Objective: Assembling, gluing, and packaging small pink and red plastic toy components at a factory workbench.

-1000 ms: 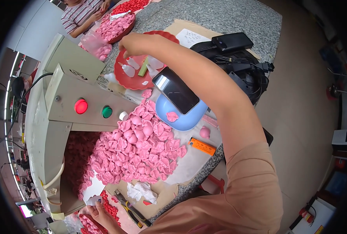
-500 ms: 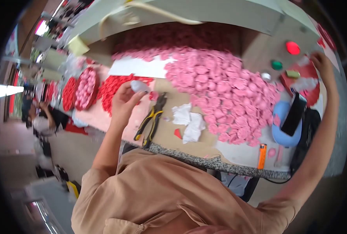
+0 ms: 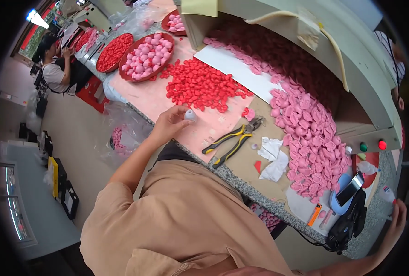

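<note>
My left hand [image 3: 168, 124] is raised over the pink sheet near the table's front edge. Its thumb and fingers pinch a small rounded whitish piece [image 3: 190, 115] with a dark spot on it. Far to the right, my right hand [image 3: 399, 215] is partly cut by the dark rim of the picture. Its fingers are closed at the end of a small white bottle [image 3: 388, 193] with coloured marks. Pliers [image 3: 235, 140] with black and yellow handles lie partly open between my hands. Beside them rest crumpled white tissues [image 3: 273, 161].
Loose red pieces [image 3: 200, 85] and pink petal-like pieces [image 3: 305, 138] cover much of the table. Red baskets [image 3: 121, 73] stand at the back left. A grey machine housing [image 3: 347, 55] overhangs the pink pile. A phone [image 3: 350, 188], an orange cutter [image 3: 314, 215] and a black bag [image 3: 349, 225] lie at right.
The view has swung left, showing more red pieces and baskets. My right hand has come away from the red tray with the white bottle. My left hand still pinches the whitish piece.
</note>
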`<state>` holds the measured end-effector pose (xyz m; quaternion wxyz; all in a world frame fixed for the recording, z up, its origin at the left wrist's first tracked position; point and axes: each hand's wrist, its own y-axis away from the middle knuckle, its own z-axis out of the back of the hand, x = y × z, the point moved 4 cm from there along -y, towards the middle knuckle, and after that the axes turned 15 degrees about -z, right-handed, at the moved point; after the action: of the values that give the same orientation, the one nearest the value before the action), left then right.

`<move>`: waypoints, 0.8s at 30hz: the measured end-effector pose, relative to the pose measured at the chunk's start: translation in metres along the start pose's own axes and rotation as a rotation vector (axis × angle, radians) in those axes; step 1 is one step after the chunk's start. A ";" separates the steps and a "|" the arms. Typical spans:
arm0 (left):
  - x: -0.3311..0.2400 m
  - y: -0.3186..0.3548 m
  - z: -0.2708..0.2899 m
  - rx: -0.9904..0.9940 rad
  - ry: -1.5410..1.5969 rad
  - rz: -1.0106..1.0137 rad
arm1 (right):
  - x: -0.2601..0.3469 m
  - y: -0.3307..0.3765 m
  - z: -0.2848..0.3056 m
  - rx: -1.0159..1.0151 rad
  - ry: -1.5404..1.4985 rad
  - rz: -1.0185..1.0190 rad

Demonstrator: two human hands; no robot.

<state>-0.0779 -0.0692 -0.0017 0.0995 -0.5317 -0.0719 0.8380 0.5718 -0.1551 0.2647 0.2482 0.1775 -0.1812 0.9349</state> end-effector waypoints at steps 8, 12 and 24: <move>-0.002 0.010 0.017 0.009 -0.083 -0.122 | 0.192 0.081 -0.064 0.381 -0.108 0.535; 0.003 0.004 0.014 0.030 -0.057 -0.218 | 0.265 0.114 -0.074 0.404 -0.110 0.600; -0.028 0.018 0.073 -0.180 -0.037 -0.337 | 0.384 0.155 -0.127 0.576 -0.252 0.819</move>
<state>-0.1342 -0.0948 0.0495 0.1890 -0.5036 -0.2364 0.8092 0.1469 -0.0730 0.2769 -0.2209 0.2644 0.0005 0.9388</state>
